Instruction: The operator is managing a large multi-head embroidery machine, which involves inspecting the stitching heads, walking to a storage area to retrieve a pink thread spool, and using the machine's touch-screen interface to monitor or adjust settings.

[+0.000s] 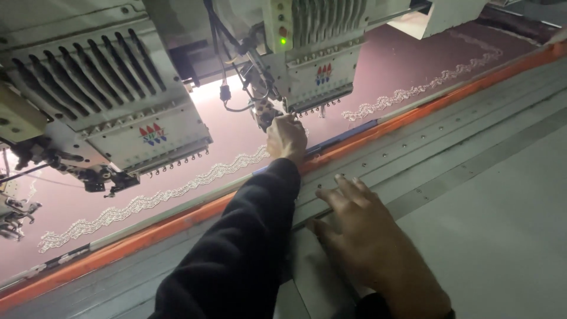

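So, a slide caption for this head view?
Left hand reaches under an embroidery head; right hand rests flat on the table.

Count of what's before you

You have two hands (286, 139) (366, 236), two embroidery machine heads (112, 100) (319, 53), one mauve cloth (401, 59), one white lace strip (177, 192), one grey table (496, 224).

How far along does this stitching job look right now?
A white lace border already runs across the pink fabric, so that line looks sewn. The left hand reaches up to the needles of the middle embroidery head; the right hand rests flat on the grey table. The rest of the cloth is unstitched.
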